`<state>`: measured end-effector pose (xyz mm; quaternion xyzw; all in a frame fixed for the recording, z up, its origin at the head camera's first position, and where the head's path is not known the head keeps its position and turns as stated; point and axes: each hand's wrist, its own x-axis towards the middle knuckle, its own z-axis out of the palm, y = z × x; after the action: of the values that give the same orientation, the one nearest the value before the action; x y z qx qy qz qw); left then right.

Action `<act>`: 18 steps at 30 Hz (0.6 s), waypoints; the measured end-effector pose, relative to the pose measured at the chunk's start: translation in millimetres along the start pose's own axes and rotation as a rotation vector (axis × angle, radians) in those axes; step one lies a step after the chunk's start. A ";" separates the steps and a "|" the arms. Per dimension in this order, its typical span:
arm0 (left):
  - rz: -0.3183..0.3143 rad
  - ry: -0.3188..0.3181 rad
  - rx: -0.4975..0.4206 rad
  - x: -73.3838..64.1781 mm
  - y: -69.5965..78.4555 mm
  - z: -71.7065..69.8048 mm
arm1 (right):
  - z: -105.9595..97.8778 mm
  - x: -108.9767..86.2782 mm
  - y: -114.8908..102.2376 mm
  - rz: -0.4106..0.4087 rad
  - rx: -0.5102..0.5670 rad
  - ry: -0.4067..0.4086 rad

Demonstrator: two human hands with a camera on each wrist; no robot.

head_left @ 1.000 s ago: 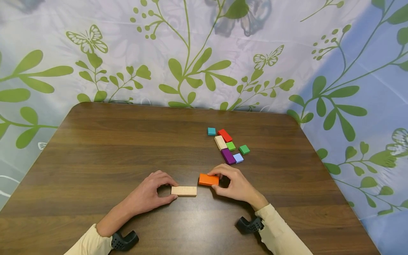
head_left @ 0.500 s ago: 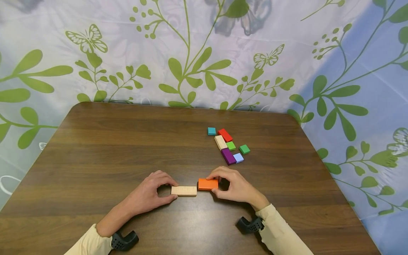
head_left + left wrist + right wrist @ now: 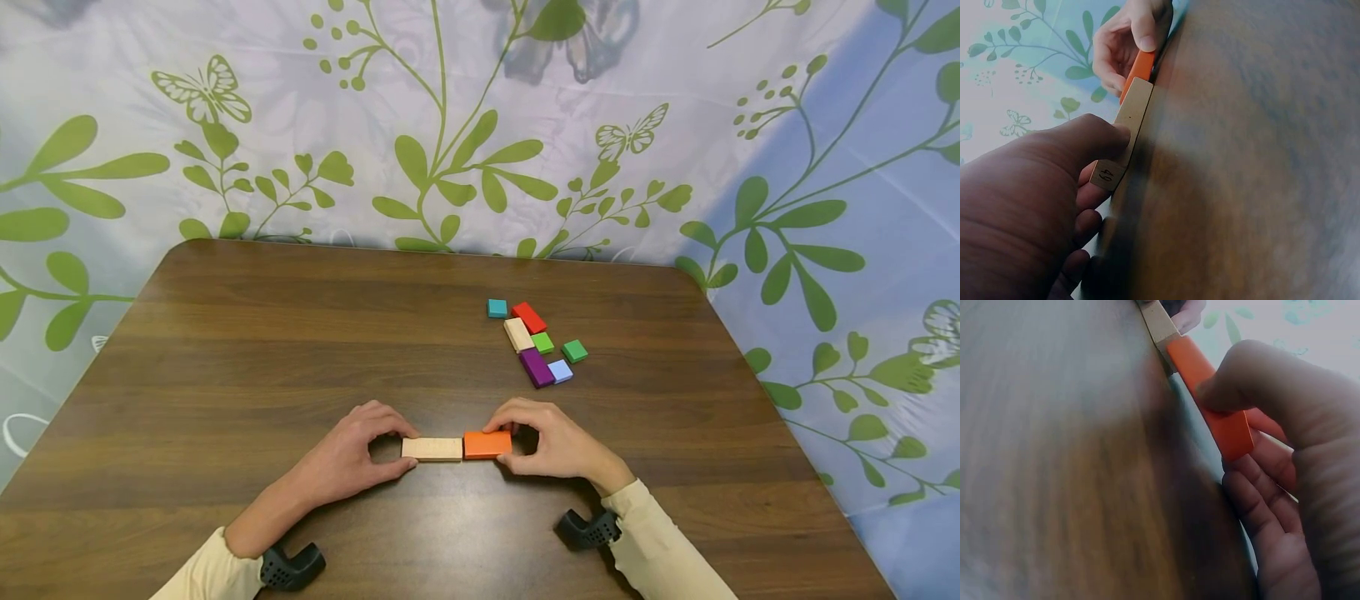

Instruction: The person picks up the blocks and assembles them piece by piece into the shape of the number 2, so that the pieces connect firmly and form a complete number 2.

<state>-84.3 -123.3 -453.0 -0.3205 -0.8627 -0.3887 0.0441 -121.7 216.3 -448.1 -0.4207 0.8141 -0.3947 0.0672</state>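
Observation:
In the head view my left hand [image 3: 348, 454] pinches the left end of a plain wooden block [image 3: 432, 450], thumb on the near side and fingers on the far side. The left wrist view shows a handwritten "49" on that block's end [image 3: 1107, 175]. My right hand [image 3: 558, 439] pinches an orange block [image 3: 486, 445] by its right part. The two blocks lie in line, end to end, with at most a thin gap at the join. In the right wrist view, the thumb presses the side of the orange block [image 3: 1200, 381].
Farther back on the brown table [image 3: 262, 350] lie a teal block [image 3: 497, 308], a red block [image 3: 529, 317], another plain wooden block [image 3: 518, 335], a lime block [image 3: 542, 342], a green block [image 3: 575, 351], a purple block [image 3: 536, 367] and a light blue block [image 3: 560, 372].
My right hand has brought the orange block toward me and slightly left, from beyond the wooden block's right end into line against it. The left hand and its block have stayed put.

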 end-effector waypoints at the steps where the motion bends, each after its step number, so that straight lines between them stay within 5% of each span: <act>1: 0.000 0.000 -0.001 0.1 0.1 0.0 | 0.1 -0.1 -0.3 0.004 0.003 -0.006; 18: -0.015 -0.010 0.007 0.4 0.9 -0.8 | 2.4 0.6 0.7 -0.007 -0.010 -0.028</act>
<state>-84.2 -123.3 -451.8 -0.3158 -0.8665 -0.3846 0.0380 -121.5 214.7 -450.1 -0.4294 0.8135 -0.3848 0.0750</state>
